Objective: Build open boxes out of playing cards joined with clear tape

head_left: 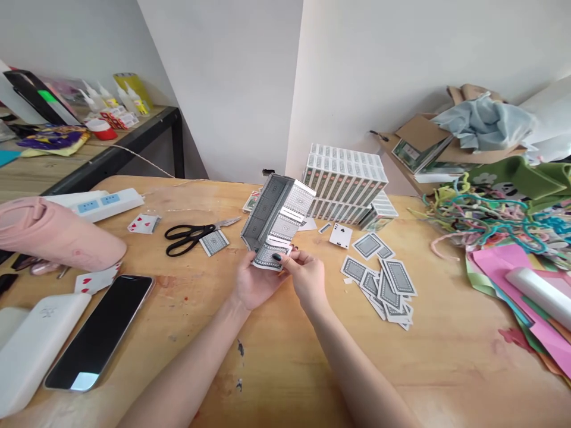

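Note:
A structure made of patterned playing cards is held up over the middle of the table, tilted, with a dark long side and folded card flaps on its right. My left hand supports its lower end from beneath, fingers partly hidden behind it. My right hand pinches the lowest card at the right edge, thumb on top. Black scissors lie to the left, against a patterned card piece. Loose face-down cards are spread in a pile to the right, near a face-up card.
Stacked card boxes stand behind the hands. At the left lie a phone, a white power bank, a pink roll and a power strip. Pipe cleaners and coloured sheets cover the right side.

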A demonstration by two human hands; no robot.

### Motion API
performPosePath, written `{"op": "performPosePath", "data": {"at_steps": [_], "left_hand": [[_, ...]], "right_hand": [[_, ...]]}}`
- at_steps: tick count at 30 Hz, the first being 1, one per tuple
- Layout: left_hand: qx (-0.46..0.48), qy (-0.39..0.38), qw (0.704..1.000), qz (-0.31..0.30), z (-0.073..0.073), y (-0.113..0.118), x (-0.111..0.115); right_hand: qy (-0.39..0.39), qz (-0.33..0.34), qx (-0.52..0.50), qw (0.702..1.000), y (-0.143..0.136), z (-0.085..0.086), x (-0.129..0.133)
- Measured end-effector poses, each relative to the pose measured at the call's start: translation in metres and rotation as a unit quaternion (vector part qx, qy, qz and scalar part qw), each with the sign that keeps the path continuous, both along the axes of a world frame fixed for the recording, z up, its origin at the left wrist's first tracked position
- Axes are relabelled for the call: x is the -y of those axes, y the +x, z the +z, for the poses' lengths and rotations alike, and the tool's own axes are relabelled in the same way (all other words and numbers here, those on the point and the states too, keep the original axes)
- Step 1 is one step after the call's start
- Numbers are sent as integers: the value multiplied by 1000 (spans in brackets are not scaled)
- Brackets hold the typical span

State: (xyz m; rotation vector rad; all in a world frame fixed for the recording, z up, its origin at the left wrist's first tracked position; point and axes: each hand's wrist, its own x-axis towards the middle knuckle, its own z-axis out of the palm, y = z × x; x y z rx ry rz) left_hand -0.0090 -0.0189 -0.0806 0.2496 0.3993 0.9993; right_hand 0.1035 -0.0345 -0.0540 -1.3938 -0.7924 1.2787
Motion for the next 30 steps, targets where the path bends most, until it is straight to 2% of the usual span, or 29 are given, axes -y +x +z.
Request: {"op": "performPosePath", "data": {"at_steps": [6,16,19,23,27,30], "left_hand": [[0,-5,1000,-12,0,-1,0],[28,-31,999,-17,2,0,0],[19,-31,999,-22,1,-1,0],[6,-30,999,-10,-2,-4,-2],[-25,-41,999,20,-4,-5,-2],[-45,-46,998,17,-3,-5,-3]], "right_hand": [[-7,-25,53,998,-2,-4,0],[-13,-7,2,1000,4,-8,-6],[17,-23,77,997,5,-6,-4],[120,-54,232,964,3,-1,2],[269,7,309,912,2,1,8],[326,54,371,868,1,1,10]]}}
